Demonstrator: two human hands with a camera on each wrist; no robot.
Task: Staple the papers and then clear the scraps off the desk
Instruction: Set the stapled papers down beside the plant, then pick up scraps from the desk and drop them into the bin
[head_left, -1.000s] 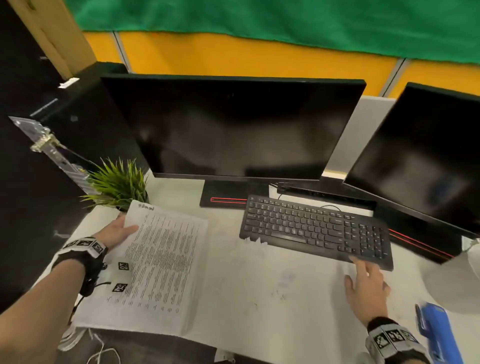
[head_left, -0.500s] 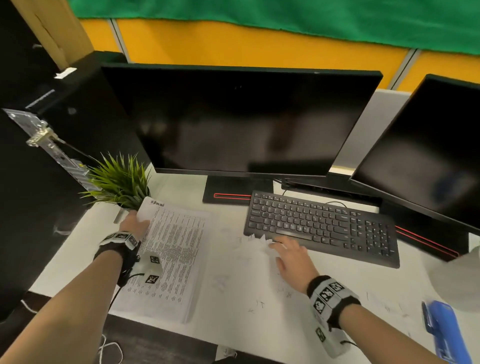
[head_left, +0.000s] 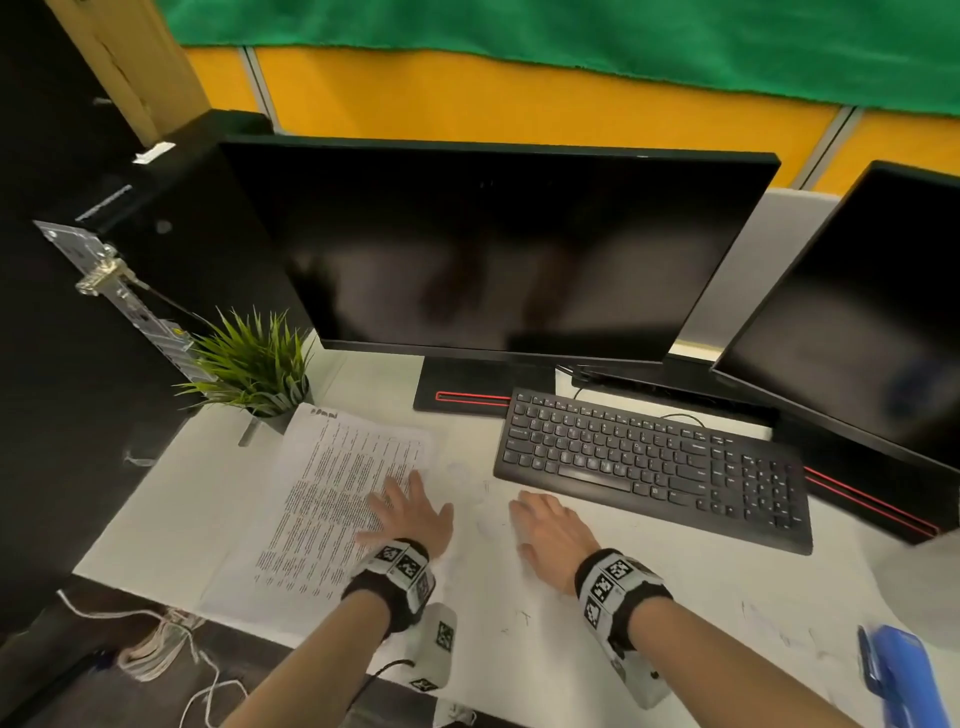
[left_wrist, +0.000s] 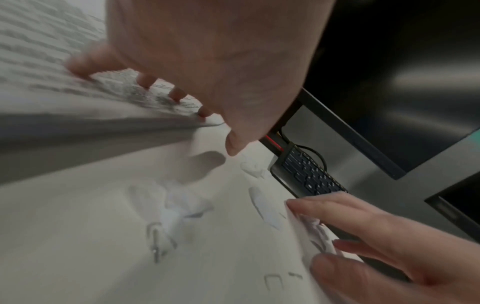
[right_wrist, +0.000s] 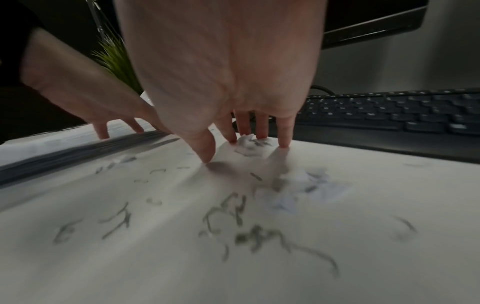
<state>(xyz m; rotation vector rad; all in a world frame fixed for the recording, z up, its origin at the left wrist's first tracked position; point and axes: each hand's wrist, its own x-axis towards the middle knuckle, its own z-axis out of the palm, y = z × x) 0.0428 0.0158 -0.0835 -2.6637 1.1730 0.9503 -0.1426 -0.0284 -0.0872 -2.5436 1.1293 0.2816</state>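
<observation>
A stack of printed papers (head_left: 332, 499) lies on the left of the white desk (head_left: 727, 613). My left hand (head_left: 402, 496) rests flat on the stack's right edge with its fingers spread; the left wrist view shows its fingertips (left_wrist: 176, 94) touching the top sheet. My right hand (head_left: 532, 509) lies flat on the desk in front of the keyboard (head_left: 649, 462). Its straight fingers (right_wrist: 284, 135) press down on small white paper scraps (right_wrist: 250, 145). More scraps (right_wrist: 309, 185) and bent staples (right_wrist: 233, 214) lie loose between the hands. A blue stapler (head_left: 898, 675) sits at the near right.
Two dark monitors (head_left: 493, 249) stand behind the keyboard. A small green plant (head_left: 254, 364) stands at the papers' far left corner. The desk's near edge (head_left: 311, 636) runs just below my wrists, with loose cables (head_left: 161, 644) hanging under it.
My left hand has slid from the papers' far left corner to their right edge. My right hand has come from the keyboard's right end leftwards onto the scraps.
</observation>
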